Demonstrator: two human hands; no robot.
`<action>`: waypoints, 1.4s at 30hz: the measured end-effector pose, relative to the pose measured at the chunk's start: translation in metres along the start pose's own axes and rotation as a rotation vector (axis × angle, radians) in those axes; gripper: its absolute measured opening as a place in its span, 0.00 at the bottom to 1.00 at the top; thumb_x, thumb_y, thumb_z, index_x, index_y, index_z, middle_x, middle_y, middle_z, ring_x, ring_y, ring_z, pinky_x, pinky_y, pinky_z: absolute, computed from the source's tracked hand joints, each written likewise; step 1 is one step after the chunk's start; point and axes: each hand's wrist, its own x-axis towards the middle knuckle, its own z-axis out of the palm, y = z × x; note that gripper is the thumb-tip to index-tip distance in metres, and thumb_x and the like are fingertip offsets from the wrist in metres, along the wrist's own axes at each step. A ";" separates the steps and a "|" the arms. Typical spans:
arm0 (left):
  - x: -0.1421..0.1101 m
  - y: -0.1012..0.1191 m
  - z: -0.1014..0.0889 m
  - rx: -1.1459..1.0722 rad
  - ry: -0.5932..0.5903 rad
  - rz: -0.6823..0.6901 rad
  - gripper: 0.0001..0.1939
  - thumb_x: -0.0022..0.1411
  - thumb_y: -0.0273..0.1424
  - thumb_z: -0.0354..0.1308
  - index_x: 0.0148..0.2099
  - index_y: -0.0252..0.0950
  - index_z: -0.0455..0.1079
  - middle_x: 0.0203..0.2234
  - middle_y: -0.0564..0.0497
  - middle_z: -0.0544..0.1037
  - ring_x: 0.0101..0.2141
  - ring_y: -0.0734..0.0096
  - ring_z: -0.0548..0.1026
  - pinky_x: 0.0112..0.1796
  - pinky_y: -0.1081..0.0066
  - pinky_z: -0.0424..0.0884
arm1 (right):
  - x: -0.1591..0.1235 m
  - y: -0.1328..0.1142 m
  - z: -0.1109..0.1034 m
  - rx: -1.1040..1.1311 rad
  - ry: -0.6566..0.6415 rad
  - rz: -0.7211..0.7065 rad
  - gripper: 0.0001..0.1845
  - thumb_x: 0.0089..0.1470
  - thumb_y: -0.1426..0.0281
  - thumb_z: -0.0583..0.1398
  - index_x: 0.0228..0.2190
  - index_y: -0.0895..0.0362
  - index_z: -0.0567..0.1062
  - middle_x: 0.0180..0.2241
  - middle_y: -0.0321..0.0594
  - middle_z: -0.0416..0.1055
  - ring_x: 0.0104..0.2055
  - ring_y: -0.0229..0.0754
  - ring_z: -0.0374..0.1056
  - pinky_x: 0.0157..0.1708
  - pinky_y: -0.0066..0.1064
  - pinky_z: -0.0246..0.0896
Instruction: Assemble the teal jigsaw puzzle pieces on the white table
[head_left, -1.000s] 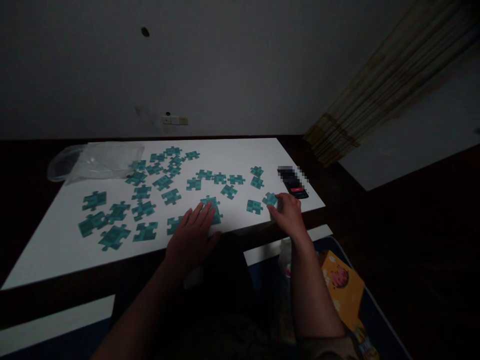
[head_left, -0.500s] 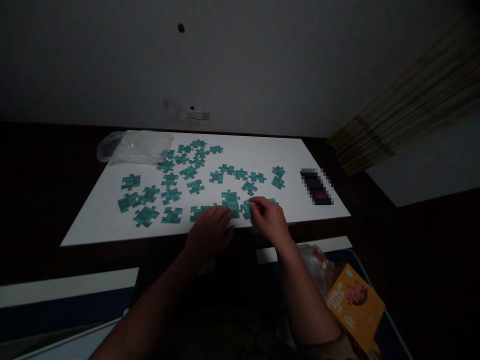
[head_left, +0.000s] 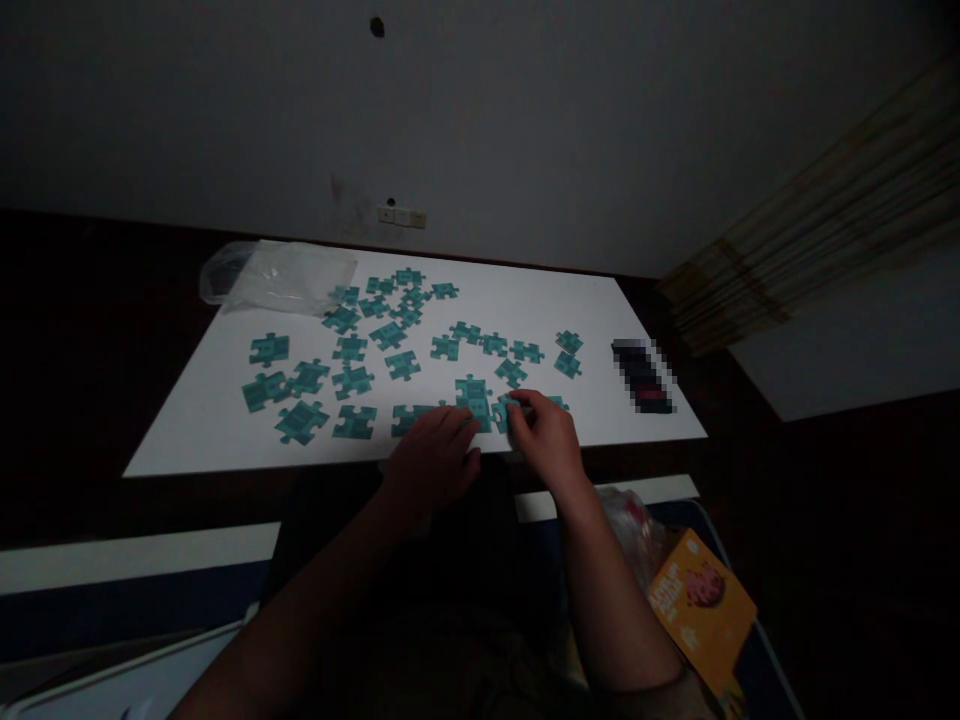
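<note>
My right hand (head_left: 551, 437) pinches a teal jigsaw piece (head_left: 500, 413) between thumb and fingers near the table's front edge. That piece is right beside a teal block of puzzle pieces (head_left: 472, 393); whether they interlock I cannot tell. My left hand (head_left: 433, 452) lies with its fingers stretched over the lower part of that block, touching it. Another teal piece (head_left: 406, 416) shows to the left of my left fingers. Partly behind my right hand lies one more puzzle piece (head_left: 559, 402).
Several loose teal pieces (head_left: 352, 379) lie across the white table (head_left: 202, 430), mostly on its left half. A clear plastic bag (head_left: 289, 278) rests at the back left. A blurred dark object (head_left: 643, 378) is at the right edge. An orange puzzle box (head_left: 705, 605) stands low on the right.
My right hand has brought its jigsaw piece slightly closer to the block at its left. My left hand stays on the block. The whole view has shifted a little.
</note>
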 end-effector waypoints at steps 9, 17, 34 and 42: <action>-0.001 -0.001 0.004 -0.020 0.027 0.013 0.16 0.78 0.30 0.63 0.64 0.41 0.78 0.62 0.40 0.86 0.64 0.46 0.83 0.66 0.43 0.82 | -0.002 -0.001 -0.001 0.054 0.004 0.049 0.21 0.70 0.54 0.62 0.52 0.52 0.88 0.46 0.48 0.91 0.41 0.54 0.85 0.51 0.49 0.81; 0.000 0.001 0.002 -0.027 0.005 -0.006 0.16 0.78 0.30 0.64 0.64 0.42 0.79 0.62 0.40 0.85 0.64 0.46 0.82 0.67 0.44 0.81 | -0.008 -0.005 -0.001 0.258 -0.014 0.219 0.25 0.65 0.46 0.65 0.50 0.52 0.85 0.39 0.43 0.87 0.28 0.49 0.83 0.30 0.39 0.77; 0.002 0.001 0.001 -0.015 0.057 0.033 0.16 0.77 0.29 0.64 0.63 0.37 0.81 0.59 0.36 0.86 0.61 0.44 0.83 0.65 0.47 0.83 | -0.004 -0.006 0.003 0.215 -0.005 0.177 0.22 0.65 0.48 0.65 0.48 0.50 0.86 0.38 0.42 0.87 0.31 0.49 0.82 0.31 0.38 0.76; 0.003 0.002 -0.001 -0.002 0.011 0.007 0.14 0.78 0.30 0.63 0.62 0.39 0.80 0.60 0.39 0.86 0.61 0.46 0.83 0.64 0.44 0.83 | -0.014 0.000 0.017 0.256 0.086 0.155 0.26 0.70 0.46 0.63 0.52 0.53 0.84 0.39 0.43 0.84 0.29 0.47 0.78 0.33 0.39 0.77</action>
